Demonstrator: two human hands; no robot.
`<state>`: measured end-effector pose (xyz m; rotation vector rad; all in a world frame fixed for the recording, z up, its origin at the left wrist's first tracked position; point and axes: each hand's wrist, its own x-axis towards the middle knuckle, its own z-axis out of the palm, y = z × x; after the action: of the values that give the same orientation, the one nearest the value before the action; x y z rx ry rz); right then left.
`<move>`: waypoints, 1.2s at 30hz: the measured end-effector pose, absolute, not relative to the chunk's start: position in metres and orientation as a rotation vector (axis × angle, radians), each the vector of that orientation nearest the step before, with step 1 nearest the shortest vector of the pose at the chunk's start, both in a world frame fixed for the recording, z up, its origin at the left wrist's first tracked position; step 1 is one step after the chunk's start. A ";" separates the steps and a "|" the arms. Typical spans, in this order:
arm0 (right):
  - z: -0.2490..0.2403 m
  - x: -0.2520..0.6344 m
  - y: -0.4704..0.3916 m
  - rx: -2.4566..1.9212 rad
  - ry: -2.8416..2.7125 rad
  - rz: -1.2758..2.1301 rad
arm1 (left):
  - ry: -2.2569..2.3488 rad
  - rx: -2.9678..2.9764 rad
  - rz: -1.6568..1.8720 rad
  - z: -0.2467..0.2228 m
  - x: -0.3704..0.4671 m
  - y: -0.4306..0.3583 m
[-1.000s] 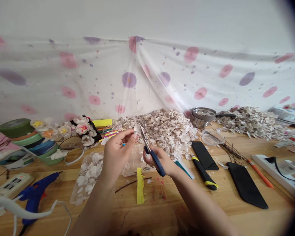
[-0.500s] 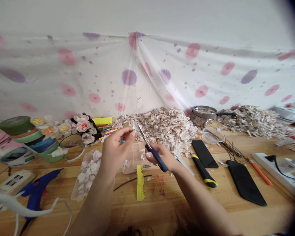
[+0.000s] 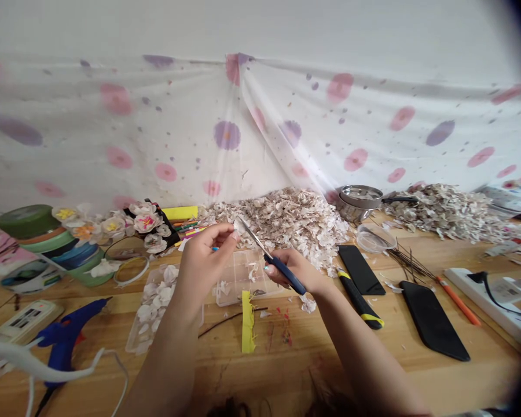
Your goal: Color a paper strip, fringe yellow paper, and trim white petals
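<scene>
My right hand (image 3: 293,269) grips a pair of scissors (image 3: 282,269) by dark blue handles, the blades pointing up and left. Their tips reach a small whitish petal (image 3: 240,226) pinched between the thumb and finger of my left hand (image 3: 212,249). Below both hands lies a clear compartment box (image 3: 238,275) with a few pale scraps in it. Beside my left forearm is a second clear tray (image 3: 134,341) of white petals (image 3: 154,298). Nearer me are a yellow fringed strip (image 3: 248,324) and a thin brown twig (image 3: 226,322).
Behind my hands rises a large heap of pale petals (image 3: 290,226). To the left are a blue glue gun (image 3: 72,333) and stacked tape rolls (image 3: 76,252). On the right lie a black-and-yellow cutter (image 3: 360,301), two black phone-like slabs (image 3: 434,321) and a power strip (image 3: 495,307).
My right hand and the scissors have shifted slightly right and away from the left hand. A pale scrap now shows on the table beside my right wrist. My left hand stays almost still.
</scene>
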<state>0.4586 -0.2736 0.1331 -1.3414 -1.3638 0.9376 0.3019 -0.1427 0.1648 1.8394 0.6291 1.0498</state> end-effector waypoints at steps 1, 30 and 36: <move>0.133 0.461 -0.274 -1.339 -1.371 0.941 | 0.623 1.844 1.042 0.164 0.302 -0.142; 0.135 0.493 -0.285 -1.634 -1.353 1.103 | 0.724 2.149 0.675 0.160 0.306 -0.126; 0.131 0.495 -0.283 -1.683 -1.358 1.098 | 0.720 2.212 0.627 0.159 0.306 -0.122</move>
<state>0.4953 -0.2831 0.1314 -1.6831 -1.3581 1.0984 0.3057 -0.1225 0.1588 2.2115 0.7203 0.6269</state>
